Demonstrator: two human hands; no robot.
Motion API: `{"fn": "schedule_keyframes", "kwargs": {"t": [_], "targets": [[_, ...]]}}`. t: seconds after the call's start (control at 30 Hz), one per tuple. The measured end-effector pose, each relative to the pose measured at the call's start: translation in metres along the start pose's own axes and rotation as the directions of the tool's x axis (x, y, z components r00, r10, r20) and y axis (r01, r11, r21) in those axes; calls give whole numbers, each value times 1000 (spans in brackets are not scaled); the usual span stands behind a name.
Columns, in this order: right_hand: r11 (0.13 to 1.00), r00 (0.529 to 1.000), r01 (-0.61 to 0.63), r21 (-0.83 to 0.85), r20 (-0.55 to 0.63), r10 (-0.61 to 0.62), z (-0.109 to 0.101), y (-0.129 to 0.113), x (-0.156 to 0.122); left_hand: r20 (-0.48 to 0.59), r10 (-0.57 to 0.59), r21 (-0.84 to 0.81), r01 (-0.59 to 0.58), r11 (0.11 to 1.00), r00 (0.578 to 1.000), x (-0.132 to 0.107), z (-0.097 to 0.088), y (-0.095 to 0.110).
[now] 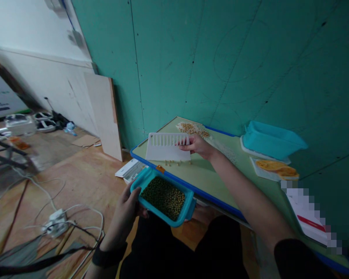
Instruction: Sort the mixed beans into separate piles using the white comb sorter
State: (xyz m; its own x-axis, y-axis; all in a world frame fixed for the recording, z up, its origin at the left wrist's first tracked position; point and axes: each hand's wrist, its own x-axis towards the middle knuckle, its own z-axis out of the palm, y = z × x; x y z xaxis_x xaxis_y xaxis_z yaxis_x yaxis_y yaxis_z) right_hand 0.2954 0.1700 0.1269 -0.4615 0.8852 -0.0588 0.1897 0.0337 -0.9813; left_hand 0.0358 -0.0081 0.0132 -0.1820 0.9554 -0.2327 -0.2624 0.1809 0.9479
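Note:
My left hand (pixel 132 201) grips the left end of a blue plastic tub (pixel 189 211), held just off the table's front edge. Dark green beans (pixel 157 192) fill much of the tub, with yellowish beans (pixel 177 201) toward its right end. My right hand (pixel 194 145) is closed on the right side of a white slotted plastic scraper (pixel 164 151), which stands tilted on the tabletop. Several loose yellowish beans (pixel 171 162) lie along its lower edge, between it and the tub.
On the light green, blue-edged table (pixel 203 182), a pile of beans (pixel 193 130) lies at the back. A blue bin (pixel 273 139), a yellow cloth (pixel 276 169) and a white-and-red box (pixel 306 217) are at right. A power strip (pixel 56 223) with cables lies on the floor at left.

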Motion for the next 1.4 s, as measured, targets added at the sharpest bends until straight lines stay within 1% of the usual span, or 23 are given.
{"fn": "schedule_keyframes", "kwargs": {"t": [0.17, 0.3, 0.43, 0.5, 0.6, 0.67, 0.8, 0.93, 1.03, 1.1, 1.13, 1.27, 1.33, 1.4], "targets": [[995, 995, 84, -48, -47, -86, 8, -1, -13, 12, -20, -15, 21, 1000, 1000, 3, -2, 0], [981, 977, 169, -96, -115, -179, 17, 4, -24, 29, -16, -28, 17, 999, 999, 6, -3, -1], [972, 964, 177, -157, -172, -204, 26, 13, -34, 33, -20, -27, 21, 999, 999, 8, -4, -2], [971, 957, 180, -160, -200, -210, 30, 17, -39, 23, -29, -24, 30, 999, 999, 8, -4, -1], [970, 945, 187, -153, -241, -220, 34, 20, -46, 45, -23, -19, 24, 1000, 999, 7, -3, 1], [968, 944, 182, -173, -244, -221, 35, 20, -50, 61, -19, -15, 20, 1000, 998, 7, -3, 2], [949, 944, 198, -246, -211, -252, 40, 18, -64, 59, -26, -34, 28, 999, 998, 7, -4, 2], [924, 929, 209, -320, -232, -290, 55, 17, -88, 79, -17, -58, 22, 998, 997, 8, -5, 1], [920, 927, 215, -328, -227, -297, 63, 14, -103, 94, -25, -60, 31, 998, 995, 7, -5, 0], [920, 920, 216, -329, -247, -304, 58, 12, -107, 93, -24, -56, 29, 998, 995, 6, -5, 1], [918, 909, 219, -330, -273, -315, 53, 10, -107, 90, -22, -52, 27, 998, 996, 6, -5, 1], [915, 845, 231, -332, -398, -357, 15, 7, -99, 63, -38, -44, 41, 998, 997, 3, -2, 1], [924, 839, 216, -315, -423, -341, -2, 9, -93, 41, -52, -35, 54, 998, 998, 1, 0, 1], [936, 848, 204, -285, -427, -315, -10, 12, -88, 31, -59, -19, 59, 998, 998, 0, 2, 0]]}}
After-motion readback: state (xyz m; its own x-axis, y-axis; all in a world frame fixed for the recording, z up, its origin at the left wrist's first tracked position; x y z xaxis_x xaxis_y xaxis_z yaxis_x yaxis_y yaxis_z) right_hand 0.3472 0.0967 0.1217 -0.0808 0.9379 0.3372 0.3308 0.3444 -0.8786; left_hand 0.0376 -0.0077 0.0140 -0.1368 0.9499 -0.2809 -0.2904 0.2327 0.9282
